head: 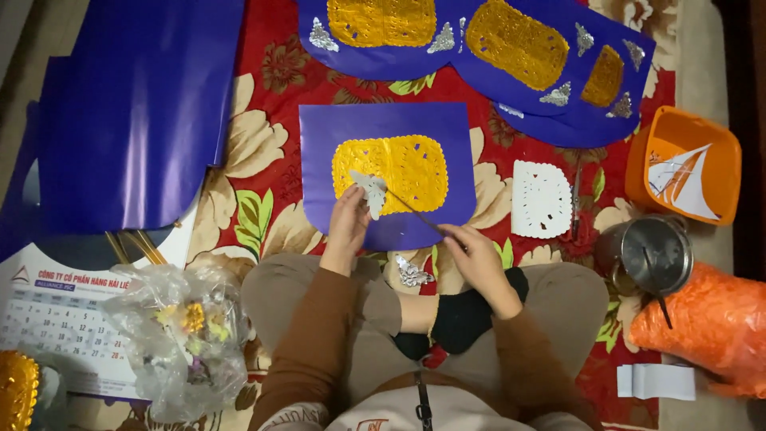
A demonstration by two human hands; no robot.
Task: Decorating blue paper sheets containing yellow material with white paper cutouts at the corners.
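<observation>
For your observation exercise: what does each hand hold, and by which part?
Left hand pinches a silver paper cutout at its lower edge; right hand grips a thin stick at its near end.

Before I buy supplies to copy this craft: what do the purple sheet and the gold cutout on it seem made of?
Purple sheet: probably glossy paper; it lies flat and thin, with a faint sheen. Gold cutout: likely metallic foil paper; shiny, with punched lace-like holes.

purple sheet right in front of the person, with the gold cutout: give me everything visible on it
The purple sheet is glossy paper, roughly square, lying flat on the red floral cloth before the person's knees. A gold lacy cutout with scalloped edges sits near its middle. The left hand holds a small silver cutout over the gold; the right hand holds a thin stick across its lower edge.
</observation>
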